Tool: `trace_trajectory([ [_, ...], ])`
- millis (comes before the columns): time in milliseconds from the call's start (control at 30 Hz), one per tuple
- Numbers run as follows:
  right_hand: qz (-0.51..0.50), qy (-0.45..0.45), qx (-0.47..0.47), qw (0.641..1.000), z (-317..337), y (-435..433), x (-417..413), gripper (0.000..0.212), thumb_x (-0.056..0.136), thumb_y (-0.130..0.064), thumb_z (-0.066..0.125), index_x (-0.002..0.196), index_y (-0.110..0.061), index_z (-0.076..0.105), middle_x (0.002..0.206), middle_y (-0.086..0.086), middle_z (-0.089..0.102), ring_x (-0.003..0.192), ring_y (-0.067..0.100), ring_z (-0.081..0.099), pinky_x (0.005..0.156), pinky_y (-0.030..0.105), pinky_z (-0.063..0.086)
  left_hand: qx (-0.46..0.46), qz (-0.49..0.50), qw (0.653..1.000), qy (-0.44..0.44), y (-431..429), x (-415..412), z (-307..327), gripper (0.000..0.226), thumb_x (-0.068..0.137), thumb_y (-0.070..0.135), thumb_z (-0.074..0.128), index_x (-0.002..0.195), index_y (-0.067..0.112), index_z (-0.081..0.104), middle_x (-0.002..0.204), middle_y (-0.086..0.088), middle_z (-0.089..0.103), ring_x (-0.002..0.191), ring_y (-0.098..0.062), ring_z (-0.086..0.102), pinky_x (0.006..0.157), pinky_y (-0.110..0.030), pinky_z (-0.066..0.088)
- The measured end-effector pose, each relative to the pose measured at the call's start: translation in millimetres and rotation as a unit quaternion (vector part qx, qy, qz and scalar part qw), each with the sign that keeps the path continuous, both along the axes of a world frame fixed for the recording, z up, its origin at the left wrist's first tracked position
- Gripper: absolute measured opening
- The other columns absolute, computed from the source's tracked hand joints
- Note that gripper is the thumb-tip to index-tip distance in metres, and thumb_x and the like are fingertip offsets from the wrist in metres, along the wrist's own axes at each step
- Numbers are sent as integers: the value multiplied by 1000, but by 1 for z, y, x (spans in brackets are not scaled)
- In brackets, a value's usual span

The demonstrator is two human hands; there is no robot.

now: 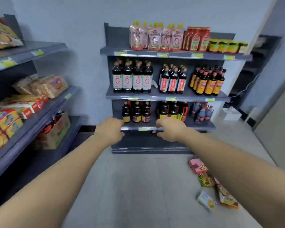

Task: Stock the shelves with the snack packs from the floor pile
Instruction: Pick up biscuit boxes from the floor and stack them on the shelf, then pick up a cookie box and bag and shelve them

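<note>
Both my arms reach straight forward over the floor. My left hand [110, 131] and my right hand [169, 130] hang with loosely curled fingers and hold nothing. Several snack packs lie on the floor at the lower right: a pink box [198, 167], a green pack [206, 181], a pale yellow pack [206, 201] and an orange pouch [226, 195], partly hidden by my right forearm. The snack shelf [39, 116] on the left holds biscuit and cracker packs [7, 122].
A grey shelf unit [163, 97] straight ahead carries sauce bottles, red pouches and jars on three levels. A cardboard box [56, 130] sits on the low left shelf. A white container [231, 113] and a cable lie by the right wall.
</note>
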State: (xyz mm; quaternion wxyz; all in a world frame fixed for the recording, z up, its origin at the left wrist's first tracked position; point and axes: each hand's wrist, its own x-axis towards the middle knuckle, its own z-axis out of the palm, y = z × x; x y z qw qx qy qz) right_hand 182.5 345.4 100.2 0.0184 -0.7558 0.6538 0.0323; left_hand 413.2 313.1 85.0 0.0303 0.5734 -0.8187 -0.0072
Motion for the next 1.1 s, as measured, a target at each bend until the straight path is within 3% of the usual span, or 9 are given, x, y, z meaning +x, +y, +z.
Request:
trace_trajectory([
  [167,-80,-1,15,997,-17,-1,-113,32,90,-33,59,118,-17,55,118,7,56,109,29,54,80,36,46,17,-71,997,13,-36,-121,-17,36,90,35,60,122,17,58,120,-6,59,113,-26,51,87,-42,51],
  [400,-183,-8,53,982,-40,4,-242,32,85,-29,62,113,-14,60,115,9,62,104,28,58,89,42,51,35,-177,984,5,-65,-271,-44,32,91,35,59,117,17,58,115,-7,61,111,-26,51,80,-38,49],
  [533,-241,-14,64,968,-61,4,-299,31,89,-28,61,118,-17,58,118,7,59,105,25,57,86,36,51,55,-220,974,7,-80,-340,-62,37,90,32,59,123,16,59,119,-7,60,115,-26,50,81,-36,48],
  [733,-309,-21,86,947,-98,-10,-379,36,91,-30,61,125,-20,55,122,5,57,108,24,56,75,30,45,83,-291,953,-13,-119,-440,-99,29,89,31,59,114,17,61,113,-6,61,106,-27,56,80,-38,52],
  [867,-353,-35,110,928,-117,-25,-429,38,92,-31,60,126,-17,53,123,7,56,111,26,54,83,33,44,96,-330,939,-22,-146,-506,-123,30,91,30,56,119,18,59,115,-7,60,109,-27,53,77,-36,47],
  [1000,-403,-57,136,903,-138,-35,-478,37,92,-31,59,127,-19,53,125,6,55,114,26,53,89,38,49,133,-359,924,-27,-170,-562,-150,25,88,25,54,111,20,61,110,-5,62,107,-26,54,75,-36,48],
  [1100,-435,-67,148,886,-155,-37,-511,37,92,-32,58,126,-20,53,124,3,55,114,24,54,86,35,48,153,-382,911,-37,-177,-601,-166,11,87,18,51,93,15,60,101,-6,62,101,-27,56,69,-35,47],
])
